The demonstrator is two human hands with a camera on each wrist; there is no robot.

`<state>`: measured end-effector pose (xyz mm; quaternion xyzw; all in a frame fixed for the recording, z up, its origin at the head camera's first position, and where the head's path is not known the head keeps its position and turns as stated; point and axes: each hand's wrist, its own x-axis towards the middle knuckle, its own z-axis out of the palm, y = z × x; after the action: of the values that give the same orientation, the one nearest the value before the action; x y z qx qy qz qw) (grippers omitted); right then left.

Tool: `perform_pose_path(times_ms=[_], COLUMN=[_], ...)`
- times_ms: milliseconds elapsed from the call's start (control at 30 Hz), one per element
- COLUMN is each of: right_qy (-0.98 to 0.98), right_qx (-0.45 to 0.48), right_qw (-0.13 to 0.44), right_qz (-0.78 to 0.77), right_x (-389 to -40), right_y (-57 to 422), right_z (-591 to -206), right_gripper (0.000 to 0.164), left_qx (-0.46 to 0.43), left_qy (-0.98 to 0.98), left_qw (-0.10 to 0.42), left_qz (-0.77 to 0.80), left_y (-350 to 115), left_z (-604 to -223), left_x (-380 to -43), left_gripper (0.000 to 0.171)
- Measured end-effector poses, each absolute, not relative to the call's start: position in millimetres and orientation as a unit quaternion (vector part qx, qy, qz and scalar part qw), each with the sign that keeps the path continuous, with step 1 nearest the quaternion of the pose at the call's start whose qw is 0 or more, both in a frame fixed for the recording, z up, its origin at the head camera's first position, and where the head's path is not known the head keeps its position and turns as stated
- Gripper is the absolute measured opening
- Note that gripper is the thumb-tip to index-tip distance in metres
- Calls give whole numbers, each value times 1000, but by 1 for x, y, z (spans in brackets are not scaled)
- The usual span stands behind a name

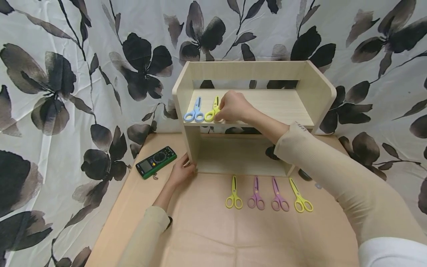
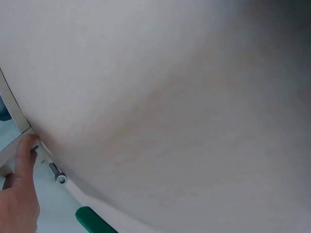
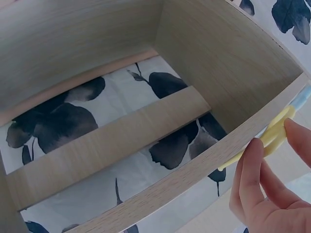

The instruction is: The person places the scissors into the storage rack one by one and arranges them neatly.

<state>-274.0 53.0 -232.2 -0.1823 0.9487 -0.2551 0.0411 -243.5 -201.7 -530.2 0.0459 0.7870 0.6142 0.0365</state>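
Observation:
A pale wooden two-tier shelf (image 1: 253, 66) stands at the back of the table. On its upper board, at the left, blue-handled scissors (image 1: 194, 113) lie beside yellow scissors (image 1: 212, 111). My right hand (image 1: 234, 106) reaches over that board and pinches the yellow scissors (image 3: 274, 133) by the handles between thumb and fingers, close to the board's front edge. At the lower front left corner of the shelf, my left hand (image 1: 182, 171) grips the side panel. Its finger (image 2: 24, 158) lies over the panel's edge in the left wrist view.
In front of the shelf lie yellow scissors (image 1: 234, 194), two purple pairs (image 1: 255, 194) and another yellow pair (image 1: 301, 198), in a row. A green multimeter (image 1: 156, 162) sits left of the shelf. A dark rounded object (image 1: 305, 174) rests by its right side. Floral cloth (image 1: 100, 74) hangs behind.

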Motion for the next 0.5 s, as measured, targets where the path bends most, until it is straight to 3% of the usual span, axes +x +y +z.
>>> perform_pose_path(times_ms=[167,500], right_qy=[950,949], right_qx=[-182,-187], right_qw=[42,41], right_qz=[-249,-251], right_x=[-273,-271], right_y=[52,54], right_z=[-233,-238], right_gripper=[31,49], left_qx=[49,48], left_qy=[784,788], left_qw=[36,33], left_qz=[618,612], left_y=[-202,-202], left_z=[-528,-532], left_x=[-242,-244], left_gripper=[69,69])
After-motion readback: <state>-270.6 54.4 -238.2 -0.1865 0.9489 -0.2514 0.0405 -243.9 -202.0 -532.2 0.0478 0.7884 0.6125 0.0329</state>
